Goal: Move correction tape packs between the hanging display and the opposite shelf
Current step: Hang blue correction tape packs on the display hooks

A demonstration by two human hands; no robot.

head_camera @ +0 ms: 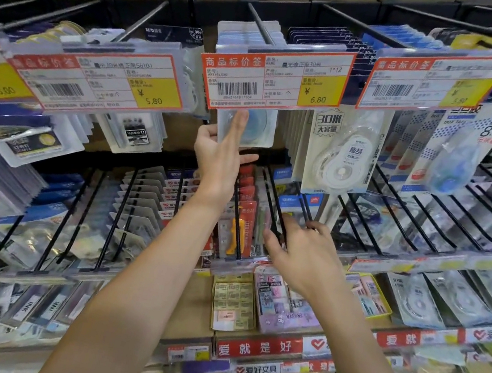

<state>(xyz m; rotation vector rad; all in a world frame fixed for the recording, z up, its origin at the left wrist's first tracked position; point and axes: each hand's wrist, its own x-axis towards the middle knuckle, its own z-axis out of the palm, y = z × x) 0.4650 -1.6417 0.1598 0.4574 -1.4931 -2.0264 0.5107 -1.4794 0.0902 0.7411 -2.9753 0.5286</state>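
In the head view, the left hand point(219, 152) reaches up to the hanging display, its fingers point(237, 126) laid long and nearly straight against the face of a correction tape pack point(252, 132), thumb tucked behind the left edge so the pack is pinched. The pack is a glossy clear plastic blister with rounded corners and a pale blue rounded tape body inside; it hangs just below a flat red-bordered price tag point(274, 78) with a yellow square reading 6.80. To the right hangs a taller white card pack point(343, 152) with an oval, translucent dispenser. The right hand point(301, 254) is lower and nearer, fingers loosely curled around thin black metal hooks point(279, 211) that jut from the rack; whether it grips them I cannot tell. Below it lie small flat eraser boxes point(233, 301) in pale card.
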